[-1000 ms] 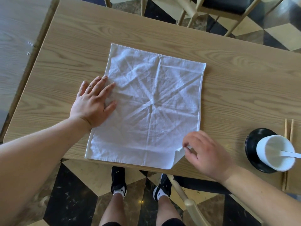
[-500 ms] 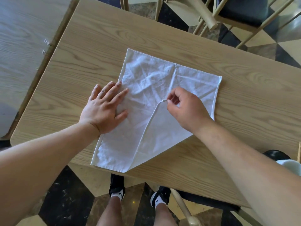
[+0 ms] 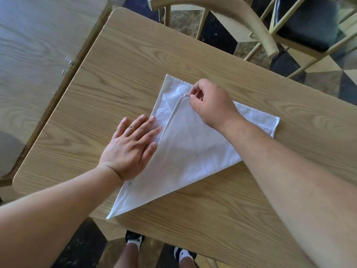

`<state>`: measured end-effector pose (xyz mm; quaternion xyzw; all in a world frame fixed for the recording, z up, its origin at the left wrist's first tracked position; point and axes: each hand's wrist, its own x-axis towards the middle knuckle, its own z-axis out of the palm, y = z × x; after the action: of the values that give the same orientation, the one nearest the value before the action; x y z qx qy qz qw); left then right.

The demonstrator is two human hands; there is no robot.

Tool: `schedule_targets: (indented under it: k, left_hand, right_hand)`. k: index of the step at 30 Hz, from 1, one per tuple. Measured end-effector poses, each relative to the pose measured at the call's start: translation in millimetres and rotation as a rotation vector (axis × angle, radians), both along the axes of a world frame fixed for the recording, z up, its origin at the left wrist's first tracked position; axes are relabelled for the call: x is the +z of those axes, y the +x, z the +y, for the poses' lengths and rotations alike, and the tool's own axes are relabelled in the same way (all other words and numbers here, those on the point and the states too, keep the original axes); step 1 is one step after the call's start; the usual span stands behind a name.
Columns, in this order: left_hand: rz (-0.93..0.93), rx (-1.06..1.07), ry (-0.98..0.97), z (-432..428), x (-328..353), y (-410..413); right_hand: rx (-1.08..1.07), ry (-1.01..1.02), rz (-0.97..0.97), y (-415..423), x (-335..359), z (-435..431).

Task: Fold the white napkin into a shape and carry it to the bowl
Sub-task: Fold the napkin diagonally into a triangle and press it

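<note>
Both my hands are on the white napkin (image 3: pixel 193 149), which lies on the wooden table (image 3: pixel 231 209) folded over on the diagonal. My left hand (image 3: pixel 131 149) lies flat, fingers spread, pressing its left edge. My right hand (image 3: pixel 210 105) pinches the folded-over corner near the far corner of the cloth. A chair (image 3: pixel 257 35) stands beyond the table.

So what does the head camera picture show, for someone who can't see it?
The right hand pinches a corner of the white napkin, folding it diagonally over itself on a wooden table. The left hand lies flat on the napkin's left edge.
</note>
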<state>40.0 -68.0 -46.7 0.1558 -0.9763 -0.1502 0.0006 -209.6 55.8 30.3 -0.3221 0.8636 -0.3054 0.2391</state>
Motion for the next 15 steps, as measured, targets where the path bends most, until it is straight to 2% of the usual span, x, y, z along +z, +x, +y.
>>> schedule_targets:
  k: [8, 15]
  left_hand:
    - [0.021, 0.012, 0.018, 2, 1, 4]
    - [0.071, 0.031, 0.064, 0, 1, 5]
  right_hand:
    - [0.042, 0.017, 0.002, -18, -8, -38]
    - [0.096, 0.112, -0.014, -28, -25, -57]
